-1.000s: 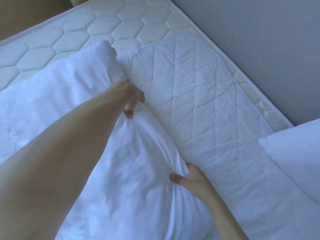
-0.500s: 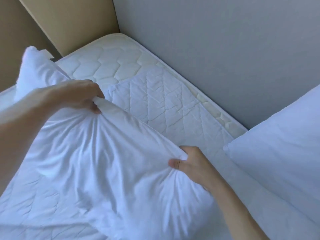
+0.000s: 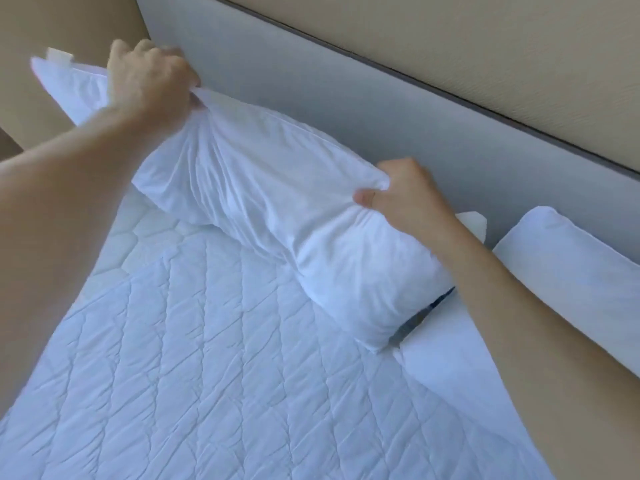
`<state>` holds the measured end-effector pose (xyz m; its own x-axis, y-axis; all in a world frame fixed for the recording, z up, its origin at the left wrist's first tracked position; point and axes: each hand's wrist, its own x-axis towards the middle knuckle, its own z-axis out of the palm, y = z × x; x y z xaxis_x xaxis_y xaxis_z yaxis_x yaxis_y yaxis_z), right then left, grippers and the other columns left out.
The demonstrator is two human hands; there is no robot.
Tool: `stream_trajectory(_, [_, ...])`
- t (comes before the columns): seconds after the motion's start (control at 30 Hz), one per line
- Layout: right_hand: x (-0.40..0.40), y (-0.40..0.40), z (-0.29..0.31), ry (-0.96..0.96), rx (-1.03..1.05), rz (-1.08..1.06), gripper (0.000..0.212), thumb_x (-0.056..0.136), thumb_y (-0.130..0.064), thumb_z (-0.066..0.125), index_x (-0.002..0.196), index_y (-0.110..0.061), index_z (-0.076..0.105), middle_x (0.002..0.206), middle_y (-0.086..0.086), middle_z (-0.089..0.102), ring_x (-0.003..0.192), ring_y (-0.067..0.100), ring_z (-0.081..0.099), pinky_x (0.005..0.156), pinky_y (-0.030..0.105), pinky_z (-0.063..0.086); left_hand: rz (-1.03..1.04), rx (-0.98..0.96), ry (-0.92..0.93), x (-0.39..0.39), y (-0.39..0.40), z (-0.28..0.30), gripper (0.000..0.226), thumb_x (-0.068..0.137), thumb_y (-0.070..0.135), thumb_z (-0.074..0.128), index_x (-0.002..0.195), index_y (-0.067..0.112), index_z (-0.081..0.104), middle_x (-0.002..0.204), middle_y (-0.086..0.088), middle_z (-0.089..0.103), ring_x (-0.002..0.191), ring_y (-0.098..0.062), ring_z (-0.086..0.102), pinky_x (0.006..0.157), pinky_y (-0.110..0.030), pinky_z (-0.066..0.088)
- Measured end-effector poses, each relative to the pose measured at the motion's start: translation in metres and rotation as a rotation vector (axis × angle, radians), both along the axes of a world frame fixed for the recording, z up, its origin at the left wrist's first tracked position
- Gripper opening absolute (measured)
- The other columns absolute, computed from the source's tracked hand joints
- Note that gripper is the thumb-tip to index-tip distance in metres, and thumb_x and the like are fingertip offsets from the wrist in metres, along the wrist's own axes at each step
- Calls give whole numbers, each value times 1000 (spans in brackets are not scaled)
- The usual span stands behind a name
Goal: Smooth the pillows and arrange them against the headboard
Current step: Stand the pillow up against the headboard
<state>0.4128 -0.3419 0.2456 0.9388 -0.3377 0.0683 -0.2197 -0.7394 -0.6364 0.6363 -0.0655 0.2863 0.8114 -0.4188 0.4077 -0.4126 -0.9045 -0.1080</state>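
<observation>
The bed (image 3: 114, 237) filled most of my view, its hexagon-stitched mattress bare along the left edge. Over it lay the quilted white mattress pad (image 3: 214, 375), creased in long diagonal lines and spread from the bottom edge up toward the pillows. Behind ran the grey padded headboard (image 3: 311, 98), slanting across the view from upper left to right, with the beige wall (image 3: 450, 36) above it.

Next down, the pillow I was working: the white pillow (image 3: 277, 202) sat propped at an angle, its long top edge close against the headboard and its lower right corner resting on the pad. The cover was bunched into tight folds around both of my grips. Its far left end poked out beyond my left wrist, up near the corner.

To the right, the second pillow (image 3: 568, 271) lay by the headboard, apart from the first, partly hidden by my right forearm. In the gap between them I could see a small white corner of fabric and, just under the first pillow's lower end, a dark sliver I couldn't identify.

Then the hands. My left hand (image 3: 149, 81) was up high at the left end, fingers (image 3: 166, 60) curled closed and pinching a gather of the pillow's top edge. My right hand (image 3: 401, 199) held the same edge further right, clamped on a fold of the cover, thumb pressed on the near side.
</observation>
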Motion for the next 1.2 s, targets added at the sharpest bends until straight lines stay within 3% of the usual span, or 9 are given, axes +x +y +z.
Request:
stream_trajectory(0.1, [29,-25,-1,59,-249,-62,18,85,-23,67,78,-12,55,77,6,60,77,32,56,65,36,45,80,-233,8,-15,-44,-13,21,89,4,56,102,2,72,109,-27,62,105,-47,56,78,-50,39])
stream_trajectory(0.17, [31,-39,-11,146,-391,-47,9,87,-12,60,96,-10,61,102,14,66,100,38,59,79,38,48,70,-311,176,-41,-63,-47,30,92,11,56,121,7,64,122,-25,59,115,-45,55,86,-51,46])
stream_trajectory(0.27, [15,-46,-30,213,-592,-94,12,89,-11,61,99,-11,54,114,17,58,108,40,54,87,44,42,159,-385,466,-94,-55,-131,51,94,23,61,141,12,47,135,-21,50,125,-42,49,98,-52,44])
stream_trajectory(0.37, [1,-35,-48,8,-706,-157,29,84,-1,62,112,-9,57,126,15,52,110,39,49,91,45,36,344,-397,697,-147,-32,-227,73,91,35,68,151,11,35,149,-23,40,137,-43,38,108,-54,38])
stream_trajectory(0.47, [-7,-4,-77,-281,-670,6,35,81,6,60,116,-3,61,131,17,55,114,38,54,96,44,39,419,-346,823,-182,-14,-300,87,92,53,62,159,14,21,164,-19,21,151,-38,20,118,-54,27])
stream_trajectory(0.57, [-15,35,-138,-331,-574,266,36,85,0,55,120,-1,60,130,16,57,118,34,55,98,42,44,373,-374,786,-188,-18,-345,86,94,58,54,161,18,18,168,-14,17,155,-33,14,122,-52,21])
stream_trajectory(0.7, [-28,75,-245,44,-370,422,49,90,-16,51,138,-6,49,147,13,47,135,29,45,105,42,44,304,-259,642,-176,-24,-390,77,94,64,42,160,29,24,169,-5,20,156,-29,18,123,-52,17])
stream_trajectory(0.83, [-28,83,-336,300,-448,445,67,90,-39,48,150,-11,36,161,8,28,148,29,28,117,46,28,303,-173,517,-175,-10,-434,71,93,65,33,159,41,19,170,3,18,157,-24,14,123,-53,8])
stream_trajectory(1.2, [0,73,-390,141,-606,393,68,94,-46,44,155,-20,27,162,9,27,145,35,32,121,50,18,289,-173,323,-171,-12,-465,71,93,54,40,160,35,25,169,-2,21,157,-27,16,124,-55,12])
